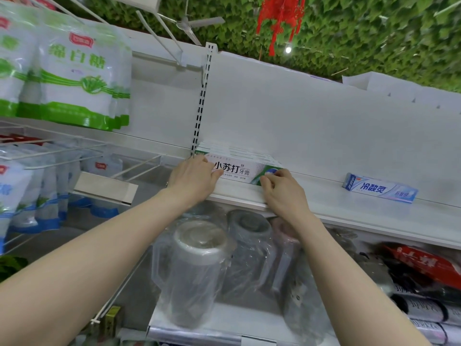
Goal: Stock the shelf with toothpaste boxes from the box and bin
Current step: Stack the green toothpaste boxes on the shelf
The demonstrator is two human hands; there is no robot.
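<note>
The front toothpaste box stands on edge on the shelf, just right of the slotted upright. Its long axis runs along the shelf, printed face outward. Several matching boxes are already filed behind it. One blue box lies well right of the upright, with much space apparently left to fill. The left hand and right hand each grip an end, fingers curled.

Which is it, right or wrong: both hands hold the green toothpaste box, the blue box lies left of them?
Wrong side. The head view shows the blue box right of the left hand and right hand, which hold the green toothpaste box.
</note>
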